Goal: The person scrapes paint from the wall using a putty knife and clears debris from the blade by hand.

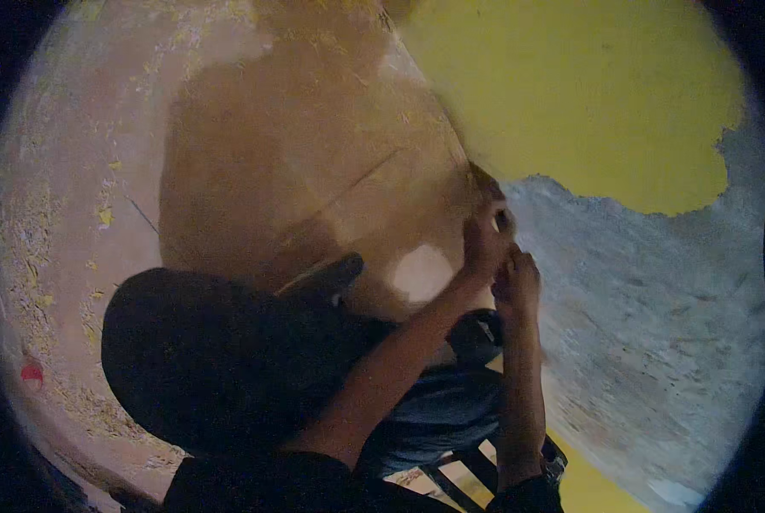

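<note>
My left hand (488,240) is at the lower end of the straight border between the brown surface (305,128) and the wall painted yellow and grey. A small pale and dark spot shows at its fingers; what it is cannot be told. Just below and to the right, close to it, my right hand (517,276) has its fingers curled in front of the grey, rough part of the wall (626,295). Whether either hand holds something is too dark and blurred to tell. Both bare forearms reach up from dark sleeves.
Yellow paint (581,96) covers the wall's upper part, with a ragged lower edge. Yellow flakes and crumbs (105,215) lie on the pale floor at left, with a small red object (33,374). Dark-clothed legs (215,359) and dark slats (478,468) are below.
</note>
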The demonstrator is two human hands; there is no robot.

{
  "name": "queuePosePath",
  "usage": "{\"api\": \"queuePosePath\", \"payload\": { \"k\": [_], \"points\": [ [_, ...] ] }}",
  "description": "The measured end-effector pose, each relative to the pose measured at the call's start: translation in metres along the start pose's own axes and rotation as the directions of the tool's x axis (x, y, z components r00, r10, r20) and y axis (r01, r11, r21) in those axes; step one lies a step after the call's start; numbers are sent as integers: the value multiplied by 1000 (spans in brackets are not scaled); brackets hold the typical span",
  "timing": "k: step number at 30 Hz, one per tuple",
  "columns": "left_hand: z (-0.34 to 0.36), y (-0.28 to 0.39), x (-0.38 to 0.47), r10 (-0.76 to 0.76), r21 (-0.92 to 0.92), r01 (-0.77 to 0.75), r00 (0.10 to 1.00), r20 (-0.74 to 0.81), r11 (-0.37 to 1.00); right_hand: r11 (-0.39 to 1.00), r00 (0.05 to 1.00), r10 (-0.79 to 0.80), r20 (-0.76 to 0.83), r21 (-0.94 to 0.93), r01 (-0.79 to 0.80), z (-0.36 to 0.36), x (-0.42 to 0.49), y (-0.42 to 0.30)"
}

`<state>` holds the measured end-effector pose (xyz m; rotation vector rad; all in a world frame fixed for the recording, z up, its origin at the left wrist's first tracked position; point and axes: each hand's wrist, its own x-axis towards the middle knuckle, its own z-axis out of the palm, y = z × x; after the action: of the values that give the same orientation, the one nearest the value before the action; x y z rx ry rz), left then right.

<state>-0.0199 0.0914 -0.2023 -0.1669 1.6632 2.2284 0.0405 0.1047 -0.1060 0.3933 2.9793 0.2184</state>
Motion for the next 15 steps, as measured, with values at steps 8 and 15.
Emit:
{"api": "queuePosePath", "payload": {
  "k": [8,15],
  "points": [
    [-2,28,7,82,-75,-84,996,-26,994,839,886,375,274,306,-450,6,-5,17],
    [2,35,10,16,-130,-11,999,39,991,837,918,332,216,381,-392,19,-5,37]
  ]
}}
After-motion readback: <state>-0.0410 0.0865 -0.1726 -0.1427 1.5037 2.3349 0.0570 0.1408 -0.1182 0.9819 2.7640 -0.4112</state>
